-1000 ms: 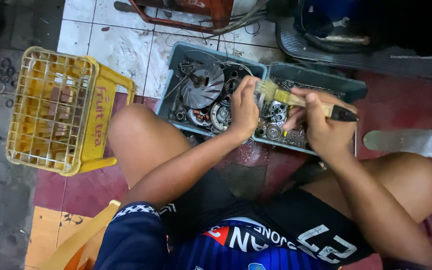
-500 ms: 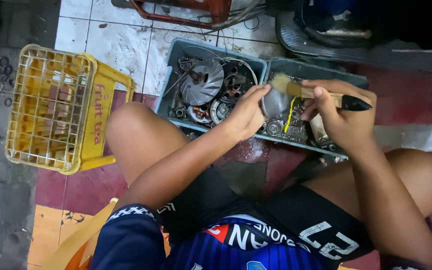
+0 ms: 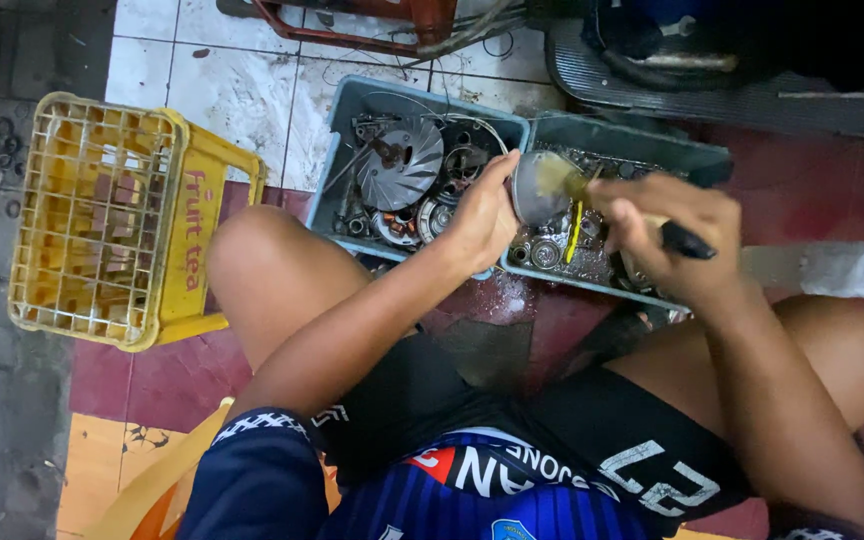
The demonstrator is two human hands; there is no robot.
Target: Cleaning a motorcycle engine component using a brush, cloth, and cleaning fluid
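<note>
While the person sits low with knees spread, both arms reach forward over the lap so the work hangs above the trays (image 3: 422,225) rather than over the shorts. Nearest the body, the right hand (image 3: 667,235) is closed around the dark handle of a brush (image 3: 592,190), gripped well back so the pale bristles can be pressed sideways against the part. Just left of it, the left hand (image 3: 482,215) is wrapped round the edge of a round metal part (image 3: 534,188), fingers behind and thumb at the rim, tilting its open face toward the brush; that hold leaves the surface bare for the bristles, which touch it. The part is held in the air above the seam between the two grey trays, likely so that whatever drips or flakes falls among the other pieces and not on the floor. Left of the part, the left tray holds a finned fan wheel (image 3: 399,163), coils and small gears lying loose; right of the part, the right tray (image 3: 632,150) holds bearings and a yellow strip in wet grime. Well left of the trays a yellow crate (image 3: 187,230) lies on its side on the floor, out of reach. Beyond the trays stand a red metal frame (image 3: 352,25) and a dark ribbed footboard (image 3: 672,85).
</note>
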